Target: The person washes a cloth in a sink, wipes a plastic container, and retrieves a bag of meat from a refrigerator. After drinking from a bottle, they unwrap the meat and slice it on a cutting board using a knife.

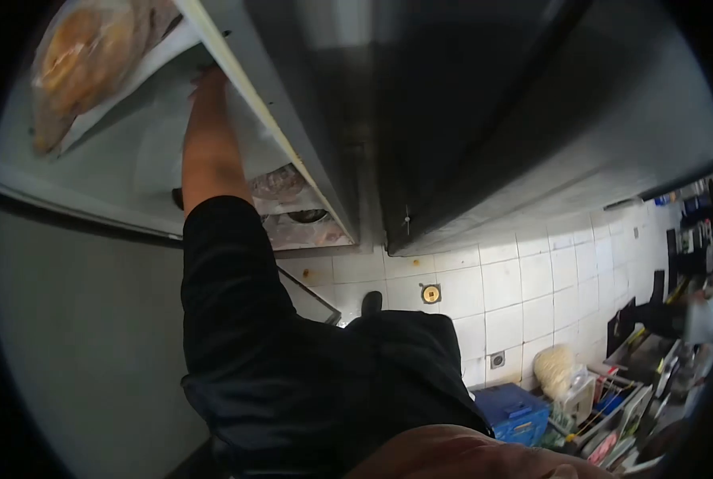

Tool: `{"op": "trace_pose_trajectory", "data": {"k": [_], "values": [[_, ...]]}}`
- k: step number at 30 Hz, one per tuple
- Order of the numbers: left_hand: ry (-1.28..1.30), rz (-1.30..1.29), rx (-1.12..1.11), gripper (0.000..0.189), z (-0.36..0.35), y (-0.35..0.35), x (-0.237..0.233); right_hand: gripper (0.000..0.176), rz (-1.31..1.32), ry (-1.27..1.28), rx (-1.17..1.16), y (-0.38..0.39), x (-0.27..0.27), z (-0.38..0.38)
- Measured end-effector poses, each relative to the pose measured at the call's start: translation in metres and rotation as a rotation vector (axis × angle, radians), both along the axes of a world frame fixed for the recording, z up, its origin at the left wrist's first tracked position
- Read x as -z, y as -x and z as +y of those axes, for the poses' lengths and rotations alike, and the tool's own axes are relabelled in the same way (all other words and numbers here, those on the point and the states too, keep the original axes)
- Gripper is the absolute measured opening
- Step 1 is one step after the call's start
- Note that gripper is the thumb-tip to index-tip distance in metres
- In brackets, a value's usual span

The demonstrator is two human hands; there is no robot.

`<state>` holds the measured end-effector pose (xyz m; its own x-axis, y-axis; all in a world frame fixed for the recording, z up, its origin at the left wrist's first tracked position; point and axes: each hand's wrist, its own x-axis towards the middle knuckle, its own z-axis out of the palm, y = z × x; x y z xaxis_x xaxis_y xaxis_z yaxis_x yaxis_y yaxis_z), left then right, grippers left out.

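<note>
Right of and below the left hand (pixel 206 78) spreads a floor of glossy, square white tiles (pixel 503 326), set with 2 drains — 1 brass-coloured drain cover (pixel 430 294), 1 grey drain cover (pixel 497 361). Nearer the hand, rightward — a large, smooth, dark grey panel (pixel 532 120), faintly catching light.

A short-sleeved black top (pixel 324 391) clothes the person, its cloth showing soft creases and a faint sheen where light catches the folds. The wide left sleeve (pixel 228 263) ends in a plain, straight hem near the elbow, leaving the forearm (pixel 212 152) and left hand (pixel 206 80) bare. Past the garment's lower edge shows a dark shoe (pixel 372 302) with a rounded toe.
</note>
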<state>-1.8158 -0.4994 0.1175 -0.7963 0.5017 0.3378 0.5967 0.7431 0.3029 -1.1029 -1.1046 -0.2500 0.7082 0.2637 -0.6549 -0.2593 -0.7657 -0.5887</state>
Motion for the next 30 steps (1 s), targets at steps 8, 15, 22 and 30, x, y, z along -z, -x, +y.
{"op": "trace_pose_trajectory", "data": {"k": [8,15,22,30], "values": [[0.060,0.061,0.191,0.070,-0.037,0.025,0.010,0.023,0.091,0.045,0.393,0.016,0.018,-0.090],[0.002,0.181,0.120,0.053,-0.151,0.007,0.035,0.025,0.172,-0.030,0.854,0.003,0.047,-0.144],[-0.063,0.286,-0.113,0.037,-0.250,-0.140,0.138,0.027,0.249,-0.061,1.264,-0.030,0.061,-0.164],[0.379,0.393,0.372,0.029,-0.201,-0.462,0.400,0.041,0.246,-0.100,1.381,-0.113,0.096,-0.147]]}}
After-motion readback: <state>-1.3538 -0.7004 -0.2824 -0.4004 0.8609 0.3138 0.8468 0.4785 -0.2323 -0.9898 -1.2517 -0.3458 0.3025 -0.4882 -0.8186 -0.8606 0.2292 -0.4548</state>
